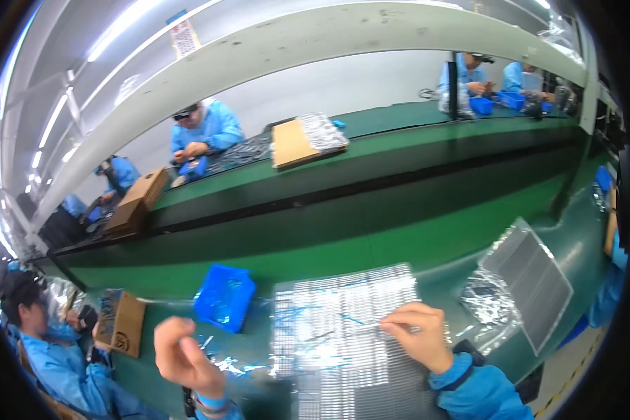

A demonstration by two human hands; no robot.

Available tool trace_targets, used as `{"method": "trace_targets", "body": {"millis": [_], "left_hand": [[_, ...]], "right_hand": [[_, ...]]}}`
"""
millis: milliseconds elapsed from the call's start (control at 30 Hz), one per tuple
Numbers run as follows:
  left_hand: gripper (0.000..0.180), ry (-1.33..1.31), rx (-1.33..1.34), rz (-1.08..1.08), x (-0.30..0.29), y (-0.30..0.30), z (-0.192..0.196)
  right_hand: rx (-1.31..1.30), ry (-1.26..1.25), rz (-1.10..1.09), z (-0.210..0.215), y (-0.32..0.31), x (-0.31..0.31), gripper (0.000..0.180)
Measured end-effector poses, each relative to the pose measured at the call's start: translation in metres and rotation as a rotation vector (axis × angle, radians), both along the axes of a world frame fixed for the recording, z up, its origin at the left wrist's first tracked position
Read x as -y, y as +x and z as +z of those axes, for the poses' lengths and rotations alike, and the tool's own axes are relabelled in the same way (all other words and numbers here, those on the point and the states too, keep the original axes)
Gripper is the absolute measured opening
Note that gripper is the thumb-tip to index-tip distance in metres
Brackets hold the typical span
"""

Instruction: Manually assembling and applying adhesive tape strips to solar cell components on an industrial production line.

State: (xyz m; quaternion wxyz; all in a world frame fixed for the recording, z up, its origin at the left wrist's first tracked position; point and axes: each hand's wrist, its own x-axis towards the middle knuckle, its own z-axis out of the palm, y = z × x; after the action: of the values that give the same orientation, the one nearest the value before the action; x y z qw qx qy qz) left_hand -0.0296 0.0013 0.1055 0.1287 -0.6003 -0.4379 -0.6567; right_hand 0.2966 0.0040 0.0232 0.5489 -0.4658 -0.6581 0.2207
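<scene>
On the green bench (166,309), directly in front of my view, I have a broad, flat tray (367,360) ruled into close rows of narrow slots. Its upper part shines silvery white under the lamps, while the lower right is duller grey. Thin blue strips (350,319) lie scattered over it at various slants, and its lower edge runs out of my picture.

My right hand (420,334) reaches over the tray's right half, thumb and fingers drawn narrow beside one strip; I can't tell whether anything is pinched there. My left hand (190,358) is raised left of the tray, fingers loosely curled; I can't make out whether their tips meet or hold something. Beyond it sits a blue bin (245,304); well to the right lies a grey ribbed panel (528,280) beside crumpled clear wrap (492,301).
</scene>
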Motion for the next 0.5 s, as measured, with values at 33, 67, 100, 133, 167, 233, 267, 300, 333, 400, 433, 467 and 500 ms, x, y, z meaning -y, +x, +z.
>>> {"method": "trace_targets", "body": {"millis": [33, 67, 100, 133, 167, 233, 267, 300, 333, 400, 433, 467, 500], "left_hand": [[0.020, -0.151, -0.093, 0.009, -0.015, -0.019, -0.008], [0.027, -0.428, -0.267, 0.194, -0.027, -0.027, -0.013], [0.030, -0.431, -0.653, 0.358, -0.027, -0.065, -0.035], [0.032, -0.439, -0.796, 0.339, -0.026, -0.113, -0.059], [0.028, -0.502, -0.820, 0.104, -0.003, -0.068, -0.035], [0.021, -0.680, -0.761, -0.432, 0.025, 0.018, -0.009], [0.021, -0.654, -0.756, -0.473, 0.019, 0.030, -0.018], [0.025, -0.738, -0.753, -0.623, 0.013, 0.039, -0.035], [0.029, -0.823, -0.755, -0.766, 0.006, 0.051, -0.041], [0.027, -0.767, -0.795, -0.844, 0.004, 0.063, -0.046], [0.026, -0.733, -0.831, -0.902, 0.006, 0.068, -0.047], [0.027, -0.723, -0.810, -0.948, 0.008, 0.073, -0.048], [0.027, -0.723, -0.808, -0.945, 0.010, 0.078, -0.048]], "right_hand": [[0.034, 0.024, -0.015, 0.000, 0.002, 0.004, 0.010], [0.113, 0.095, -0.006, -0.004, 0.000, 0.002, 0.012], [0.055, 0.108, 0.091, -0.014, -0.014, -0.002, 0.013], [-0.036, 0.072, 0.177, -0.015, -0.028, -0.005, 0.014], [-0.107, 0.093, 0.172, -0.033, -0.047, -0.012, 0.015], [-0.168, 0.086, 0.222, -0.039, -0.052, -0.022, 0.014], [-0.143, 0.092, 0.183, -0.033, -0.045, -0.019, 0.014], [-0.132, 0.073, 0.182, -0.029, -0.038, -0.017, 0.014], [-0.127, 0.055, 0.185, -0.025, -0.032, -0.015, 0.014], [-0.125, 0.066, 0.175, -0.018, -0.022, -0.012, 0.014], [-0.135, 0.064, 0.188, -0.016, -0.020, -0.010, 0.014], [-0.140, 0.024, 0.203, -0.006, -0.016, -0.007, 0.014], [-0.138, 0.024, 0.206, -0.008, -0.016, -0.009, 0.014]]}}
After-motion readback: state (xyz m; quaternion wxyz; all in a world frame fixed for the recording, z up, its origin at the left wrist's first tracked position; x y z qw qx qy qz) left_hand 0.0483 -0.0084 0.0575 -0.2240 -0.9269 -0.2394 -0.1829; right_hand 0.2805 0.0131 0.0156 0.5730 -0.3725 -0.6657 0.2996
